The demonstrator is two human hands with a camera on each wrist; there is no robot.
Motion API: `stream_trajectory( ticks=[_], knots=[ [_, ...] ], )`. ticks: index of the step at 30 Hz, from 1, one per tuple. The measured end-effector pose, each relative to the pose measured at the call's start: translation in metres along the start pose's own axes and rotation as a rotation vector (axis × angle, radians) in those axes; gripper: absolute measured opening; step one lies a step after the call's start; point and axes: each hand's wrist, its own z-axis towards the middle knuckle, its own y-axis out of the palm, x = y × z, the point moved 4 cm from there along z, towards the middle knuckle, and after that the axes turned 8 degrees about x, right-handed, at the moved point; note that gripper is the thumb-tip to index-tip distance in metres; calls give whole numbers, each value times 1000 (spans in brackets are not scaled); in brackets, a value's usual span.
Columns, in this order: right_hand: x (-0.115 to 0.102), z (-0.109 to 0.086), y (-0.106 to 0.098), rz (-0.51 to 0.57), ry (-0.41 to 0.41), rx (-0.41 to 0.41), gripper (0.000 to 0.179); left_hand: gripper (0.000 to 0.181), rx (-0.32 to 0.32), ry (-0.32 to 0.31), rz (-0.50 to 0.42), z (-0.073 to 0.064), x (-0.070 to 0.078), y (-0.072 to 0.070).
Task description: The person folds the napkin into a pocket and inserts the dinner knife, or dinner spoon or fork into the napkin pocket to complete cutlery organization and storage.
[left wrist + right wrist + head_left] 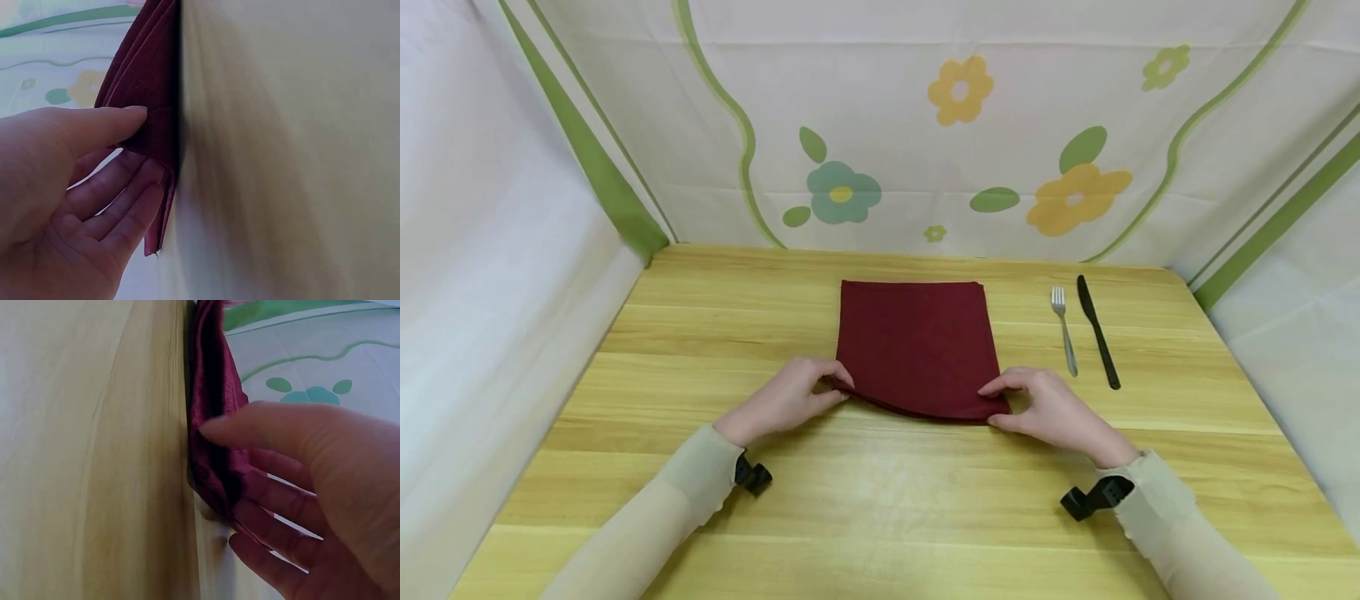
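Note:
A dark red cloth napkin [917, 342], folded into a near square, lies on the wooden table. My left hand [801, 390] pinches its near left corner between thumb and fingers. At the near right corner, my right hand [1045, 408] pinches the cloth the same way. Between the hands the near edge sags in a shallow curve. Several stacked layers of the napkin [150, 94] show in the left wrist view, with the thumb laid on the front layer. In the right wrist view the layers of the napkin [209, 425] gape apart around the thumb tip.
To the right of the napkin lie a silver fork [1064, 332] and a black knife [1097, 333], side by side. The wooden table [880, 508] backs onto a white curtain [880, 100] with printed flowers. More curtain hangs at both sides.

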Motion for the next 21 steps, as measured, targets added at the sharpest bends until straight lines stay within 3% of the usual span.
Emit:
stream_trajectory(
  ticks=[8,15,21],
  knots=[
    [-9,2,4,-96,-54,7,49,15,45,-74,-109,6,-1,-7],
    [-10,4,4,-128,-62,27,29,15,103,-57,-105,11,2,-11],
    [-4,3,-2,-57,-14,54,17,16,141,-86,-97,10,-1,-16]
  ],
)
